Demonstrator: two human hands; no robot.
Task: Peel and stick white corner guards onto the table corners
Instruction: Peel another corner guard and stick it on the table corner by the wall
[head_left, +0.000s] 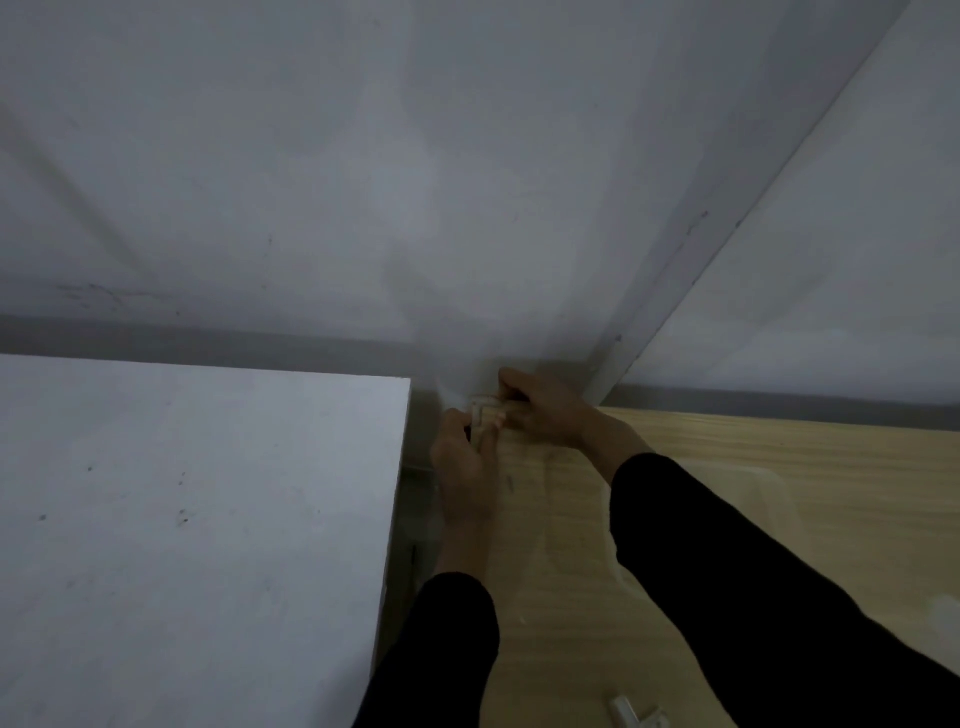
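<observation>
Corner guard (482, 414) sits at the far corner of the wooden tabletop (779, 467), by the wall. Your left hand (464, 467) has its fingers curled round the near side, and your right hand (545, 410) curls over the far side (blurry, exact contact unclear). Probably light, thin plastic, a bit slippery and sticky inside once peeled. Hold the outer faces and press both flanks flat. Spare guards (636, 716) lie near the front edge.

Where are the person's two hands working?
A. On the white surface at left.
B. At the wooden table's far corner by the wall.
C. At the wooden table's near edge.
B: the left hand and right hand both hold a white corner guard at the wooden table's far corner.
</observation>
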